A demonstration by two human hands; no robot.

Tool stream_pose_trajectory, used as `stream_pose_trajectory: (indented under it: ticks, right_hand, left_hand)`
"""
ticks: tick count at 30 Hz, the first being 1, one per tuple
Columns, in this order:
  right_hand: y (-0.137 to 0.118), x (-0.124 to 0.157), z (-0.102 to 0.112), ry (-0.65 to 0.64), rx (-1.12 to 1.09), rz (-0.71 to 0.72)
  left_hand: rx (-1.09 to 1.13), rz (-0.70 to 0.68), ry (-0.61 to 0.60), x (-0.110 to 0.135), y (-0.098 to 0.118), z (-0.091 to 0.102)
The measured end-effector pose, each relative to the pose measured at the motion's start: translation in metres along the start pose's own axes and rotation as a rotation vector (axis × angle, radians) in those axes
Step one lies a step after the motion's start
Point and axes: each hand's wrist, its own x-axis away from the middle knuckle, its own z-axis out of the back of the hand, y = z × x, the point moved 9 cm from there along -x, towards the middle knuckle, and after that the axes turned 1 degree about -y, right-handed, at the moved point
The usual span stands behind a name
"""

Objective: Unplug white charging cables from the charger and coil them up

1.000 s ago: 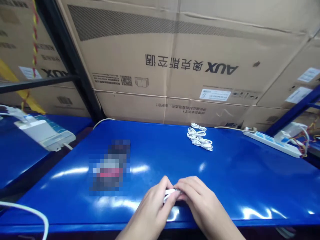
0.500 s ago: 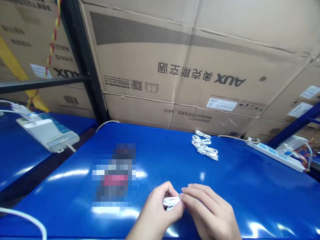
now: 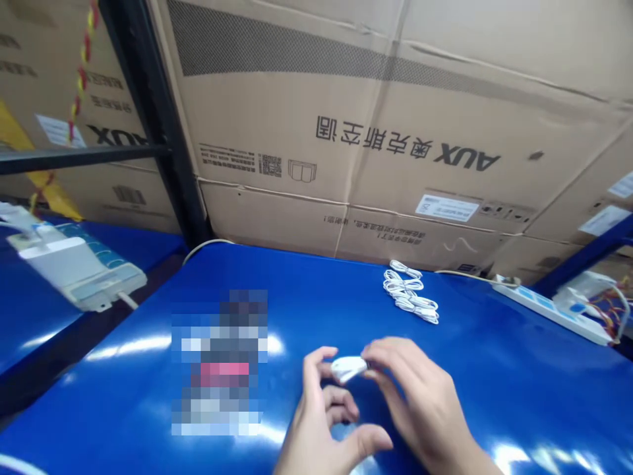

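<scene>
A small coiled white cable [image 3: 349,367] is held just above the blue table [image 3: 494,369], near its front edge. My right hand [image 3: 420,402] pinches the coil at its right end with fingertips closed on it. My left hand [image 3: 324,422] is beside it, index fingertip touching the coil's left end, the other fingers curled loosely and the thumb stretched out below. A pile of several similar coiled white cables [image 3: 410,300] lies farther back on the table, right of centre.
Large cardboard boxes [image 3: 356,132] stand along the back of the table. A white power strip [image 3: 554,307] lies at the back right with coloured wires beside it. A white device [image 3: 74,270] rests on a neighbouring blue surface at left. A blurred-out patch [image 3: 220,363] sits left of my hands.
Both hands lifted the coil off the table and moved slightly away from me. My left hand loosened from gripping the coil to touching it with one fingertip.
</scene>
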Motion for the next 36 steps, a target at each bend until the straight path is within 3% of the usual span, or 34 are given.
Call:
stream_pose_trajectory:
  ticks: [3, 5, 7, 9, 12, 15, 17, 21, 25, 28, 31, 33, 36]
  right_hand:
    - [0.046, -0.042, -0.020, -0.117, 0.012, -0.059]
    - [0.080, -0.067, -0.022, -0.133, 0.033, -0.085]
    - [0.118, -0.078, -0.014, -0.132, 0.074, -0.154]
    - [0.153, -0.071, -0.001, -0.157, 0.119, -0.241]
    - [0.195, -0.034, 0.014, -0.244, 0.148, -0.369]
    - [0.216, 0.000, 0.014, -0.336, 0.095, -0.428]
    - [0.221, 0.009, 0.015, -0.332, 0.053, -0.445]
    - [0.211, -0.001, 0.037, -0.209, -0.036, -0.437]
    - [0.155, 0.002, 0.062, -0.175, -0.226, -0.405]
    - [0.092, 0.028, 0.052, -0.310, -0.610, -0.440]
    - [0.043, 0.051, 0.040, -0.356, -0.789, -0.401]
    - [0.029, 0.062, 0.032, -0.323, -0.863, -0.394]
    - [0.030, 0.072, 0.020, -0.235, -0.948, -0.451]
  left_hand:
    - [0.029, -0.049, 0.137, 0.002, 0.002, 0.007]
    - [-0.041, -0.068, 0.085, 0.003, 0.006, 0.002]
    - [-0.124, -0.048, -0.048, 0.004, 0.010, -0.006]
    - [-0.204, -0.034, -0.141, 0.005, 0.013, -0.011]
    - [-0.306, -0.095, -0.173, 0.007, 0.021, -0.012]
    - [-0.386, -0.130, -0.232, 0.007, 0.024, -0.020]
    - [-0.437, -0.120, -0.263, 0.007, 0.022, -0.025]
    - [-0.481, -0.103, -0.220, 0.002, 0.018, -0.021]
    - [-0.404, -0.113, -0.095, 0.009, 0.018, -0.014]
    - [-0.415, -0.189, -0.078, 0.027, 0.028, -0.024]
    - [-0.578, -0.172, -0.247, 0.045, 0.030, -0.048]
    - [-0.743, -0.138, -0.294, 0.053, 0.029, -0.053]
    - [-0.889, -0.171, -0.221, 0.056, 0.036, -0.048]
